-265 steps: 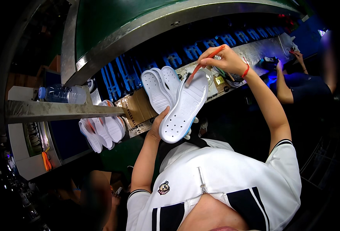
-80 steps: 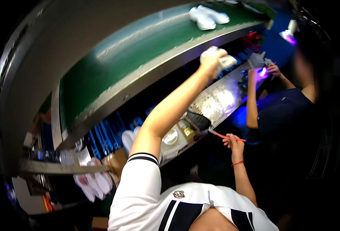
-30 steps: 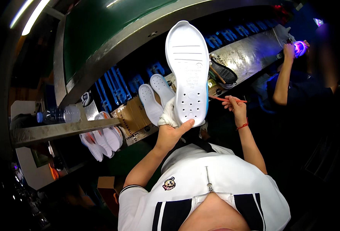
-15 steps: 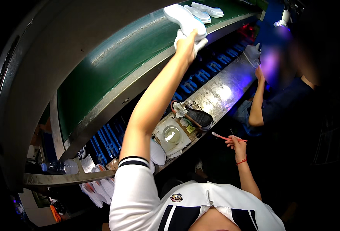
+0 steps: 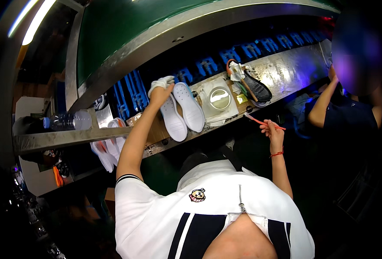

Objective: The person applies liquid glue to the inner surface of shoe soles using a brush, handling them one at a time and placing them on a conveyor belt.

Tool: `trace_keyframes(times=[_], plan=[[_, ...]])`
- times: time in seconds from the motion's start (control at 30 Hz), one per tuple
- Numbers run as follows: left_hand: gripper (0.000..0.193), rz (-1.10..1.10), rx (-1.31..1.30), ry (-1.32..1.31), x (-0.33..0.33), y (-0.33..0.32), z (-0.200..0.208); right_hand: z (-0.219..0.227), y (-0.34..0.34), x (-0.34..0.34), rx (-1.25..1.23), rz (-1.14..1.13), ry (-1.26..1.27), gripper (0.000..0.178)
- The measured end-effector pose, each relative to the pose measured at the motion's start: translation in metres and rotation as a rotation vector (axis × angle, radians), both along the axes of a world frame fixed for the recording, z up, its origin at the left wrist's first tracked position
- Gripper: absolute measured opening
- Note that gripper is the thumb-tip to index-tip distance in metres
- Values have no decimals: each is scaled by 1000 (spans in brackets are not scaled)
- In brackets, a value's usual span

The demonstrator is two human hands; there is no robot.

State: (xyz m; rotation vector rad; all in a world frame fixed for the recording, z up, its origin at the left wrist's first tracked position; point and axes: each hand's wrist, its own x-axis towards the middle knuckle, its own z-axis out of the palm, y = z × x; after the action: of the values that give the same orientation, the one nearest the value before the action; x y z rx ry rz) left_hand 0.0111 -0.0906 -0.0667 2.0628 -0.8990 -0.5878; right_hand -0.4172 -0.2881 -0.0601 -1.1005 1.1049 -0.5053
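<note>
Two white shoe soles lie side by side on the bench before me, a left one [image 5: 173, 121] and a right one [image 5: 189, 108]. My left hand [image 5: 160, 89], with a white glove over its fingers, is closed at the far end of the left sole, its thumb against it. In my right hand [image 5: 274, 131] is a small brush [image 5: 256, 119] with a red handle, gripped between thumb and fingers. Its pale bristle end points left, over the bench's near edge. Just beyond the brush stands a round dish [image 5: 220, 98] of clear liquid on a stained sheet.
A black shoe sole [image 5: 258, 87] with a stick and tissue lies right of the dish. Blue holders [image 5: 230, 55] line the bench's back, under a green belt [image 5: 126, 30] with a metal edge. A bottle [image 5: 72, 121] lies at left. A co-worker [image 5: 342, 108] sits at right.
My left hand has come down from the upper green belt, where it held a white shoe, to the soles on the bench. The right hand still holds the brush. The view has shifted.
</note>
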Motion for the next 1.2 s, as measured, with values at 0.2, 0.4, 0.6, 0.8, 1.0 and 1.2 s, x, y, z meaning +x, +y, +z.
trace_keyframes(times=[0.2, 0.4, 0.6, 0.8, 1.0, 1.2], plan=[[46, -11, 254, -42, 44, 59, -55, 5, 19, 32, -12, 103, -19, 27], [40, -151, 407, -147, 53, 57, -81, 8, 34, 30, -35, 95, 8, 26], [33, -254, 348, -192, 74, 85, -51, 8, 37, 25, -55, 83, 25, 26], [40, 381, 133, 526, 64, 177, 48, 0, 25, 44, -103, 144, -18, 28], [57, 398, -367, 1074, -91, 197, 43, -9, 0, 102, -249, 264, -84, 27], [74, 404, -660, 1010, -156, 179, 56, -24, -11, 144, -417, 398, 17, 24]])
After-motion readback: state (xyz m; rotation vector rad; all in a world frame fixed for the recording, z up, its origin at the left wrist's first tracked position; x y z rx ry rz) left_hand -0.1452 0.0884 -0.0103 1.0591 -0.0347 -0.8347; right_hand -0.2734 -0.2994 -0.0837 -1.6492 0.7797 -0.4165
